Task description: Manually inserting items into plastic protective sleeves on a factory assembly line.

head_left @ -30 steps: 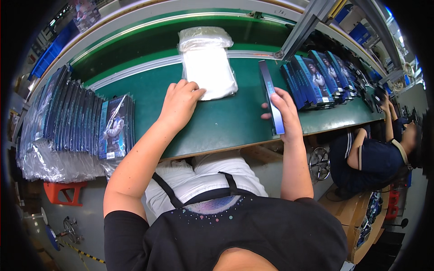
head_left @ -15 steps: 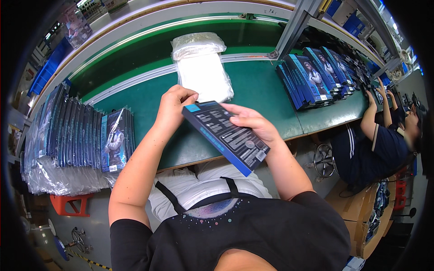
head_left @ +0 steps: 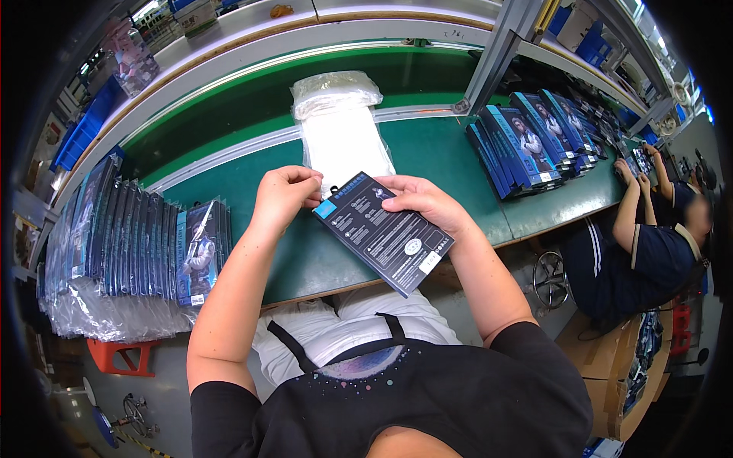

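Note:
A flat dark blue box [head_left: 385,233] with a light blue corner and white printing is tilted in front of me, printed face up. My right hand [head_left: 427,202] grips its upper right side, thumb on the face and fingers beneath. Just left of the box's top corner, my left hand [head_left: 284,197] is closed in a pinch. Its fingertips are at the near left corner of a stack of clear plastic bags [head_left: 343,141]; what they pinch, if anything, is too small to make out. The stack lies on the green table [head_left: 259,164], its far end folded over.
Many bagged boxes [head_left: 137,237] stand in a row at the left, over loose plastic. Unbagged blue boxes [head_left: 527,145] lean together at the right. Beyond them a co-worker [head_left: 649,244] sits at the table. A metal post [head_left: 492,57] rises at the back; a carton [head_left: 603,366] stands lower right.
The box has turned in my right hand, so its printed face shows more fully and its long side edge less. My left hand has come slightly nearer to me, still pinched.

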